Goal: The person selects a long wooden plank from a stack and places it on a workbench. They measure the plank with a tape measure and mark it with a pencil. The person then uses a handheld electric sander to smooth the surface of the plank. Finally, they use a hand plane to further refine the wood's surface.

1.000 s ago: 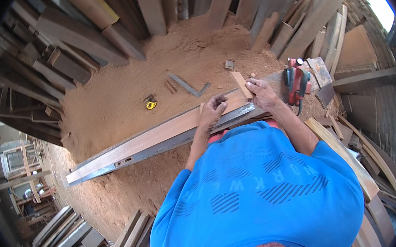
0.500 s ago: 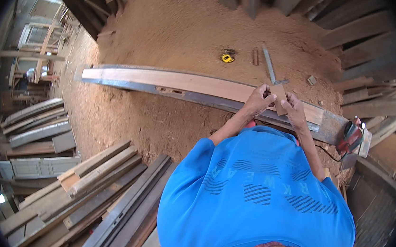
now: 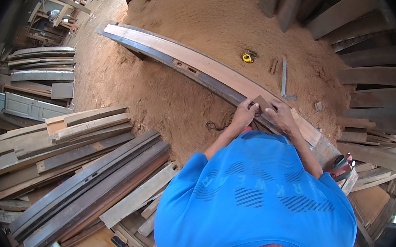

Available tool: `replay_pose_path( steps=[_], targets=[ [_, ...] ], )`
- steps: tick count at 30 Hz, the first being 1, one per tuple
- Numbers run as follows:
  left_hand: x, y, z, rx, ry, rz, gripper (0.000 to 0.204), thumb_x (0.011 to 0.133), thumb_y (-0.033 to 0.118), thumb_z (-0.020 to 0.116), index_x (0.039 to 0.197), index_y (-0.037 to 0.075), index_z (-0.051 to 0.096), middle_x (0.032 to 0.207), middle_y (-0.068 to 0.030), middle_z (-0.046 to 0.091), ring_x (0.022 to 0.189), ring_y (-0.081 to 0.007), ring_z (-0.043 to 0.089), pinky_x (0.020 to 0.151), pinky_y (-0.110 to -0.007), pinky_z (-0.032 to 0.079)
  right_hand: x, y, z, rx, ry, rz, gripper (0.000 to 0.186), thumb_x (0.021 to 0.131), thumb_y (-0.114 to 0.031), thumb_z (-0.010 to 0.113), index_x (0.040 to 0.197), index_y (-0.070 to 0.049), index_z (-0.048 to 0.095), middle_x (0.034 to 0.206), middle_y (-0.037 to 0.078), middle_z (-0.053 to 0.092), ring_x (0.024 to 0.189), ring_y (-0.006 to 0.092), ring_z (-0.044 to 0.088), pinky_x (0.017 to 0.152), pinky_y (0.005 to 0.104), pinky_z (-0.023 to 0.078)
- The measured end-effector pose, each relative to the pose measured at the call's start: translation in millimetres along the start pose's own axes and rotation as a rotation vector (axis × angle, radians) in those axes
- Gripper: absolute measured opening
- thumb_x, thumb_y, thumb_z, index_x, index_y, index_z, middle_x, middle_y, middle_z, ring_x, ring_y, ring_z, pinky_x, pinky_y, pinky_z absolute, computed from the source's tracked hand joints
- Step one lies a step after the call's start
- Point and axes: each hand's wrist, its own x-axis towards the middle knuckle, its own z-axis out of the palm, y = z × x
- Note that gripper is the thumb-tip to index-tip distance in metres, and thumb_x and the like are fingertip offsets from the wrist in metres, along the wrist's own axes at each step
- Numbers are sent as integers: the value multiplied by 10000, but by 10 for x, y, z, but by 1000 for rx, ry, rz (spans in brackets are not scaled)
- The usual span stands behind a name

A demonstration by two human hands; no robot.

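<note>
My left hand point(image 3: 245, 114) and my right hand point(image 3: 281, 117) are together on a small brown wooden piece point(image 3: 264, 104), fingers curled on its opposite sides. It is held over a long pale plank point(image 3: 217, 74) lying on a long dark, metal-edged beam point(image 3: 143, 48). Beyond the plank, on the sawdust floor point(image 3: 197, 18), lie a yellow tape measure point(image 3: 248, 56), a metal square point(image 3: 284, 74) and a small offcut point(image 3: 319, 106). A red power planer point(image 3: 341, 171) rests at the near right end. A dark cord point(image 3: 215, 125) is by my left forearm.
Stacked boards point(image 3: 85, 191) fill the lower left; more boards point(image 3: 40, 74) and a panelled door point(image 3: 29, 106) lie farther left. Planks point(image 3: 370, 76) ring the right and back. A person point(image 3: 53, 16) is among wooden frames at upper left. A dark tool point(image 3: 121, 243) lies on a panel.
My left hand has moved from the long plank onto the small piece beside my right hand. The view has swung leftward, bringing the stacked boards in and shifting the planer down.
</note>
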Motion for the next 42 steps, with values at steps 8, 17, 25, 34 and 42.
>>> replay_pose_path(
  steps=[8,17,25,34,42],
  targets=[
    [-215,-200,-472,151,227,-22,503,931,180,600,1352,-37,430,1077,-102,613,951,-154,594,798,-295,507,327,309,346,-249,-56,55,344,835,-184,604,1120,8,616,1043,261,650,1020,413,614,896,468,465],
    [324,125,-1513,661,288,62,601,856,251,660,1323,-61,447,1208,-265,590,1060,-331,614,932,-404,482,972,770,687,-288,-12,248,383,831,-205,611,1175,-36,630,1089,246,654,1058,381,619,923,448,466],
    [993,478,-2491,1227,253,-156,744,821,318,701,1396,41,320,1273,-272,532,1182,-428,531,986,-491,457,893,1134,827,-463,236,358,477,824,-186,638,1256,2,560,1141,252,643,1084,397,611,945,423,471],
    [1355,548,-2713,1475,85,-279,562,848,386,638,1281,90,434,1075,-253,664,1042,-420,635,880,-520,502,-373,1694,-32,-469,431,889,591,812,-259,674,1304,24,507,1250,283,576,1175,423,546,1004,436,442],
    [1370,543,-2625,1538,44,-224,592,850,365,630,1293,48,399,1085,-296,645,1051,-452,619,894,-526,488,-806,2005,84,-229,529,1220,960,749,-462,758,1442,41,322,1305,332,515,1252,433,492,1068,430,401]
  ],
)
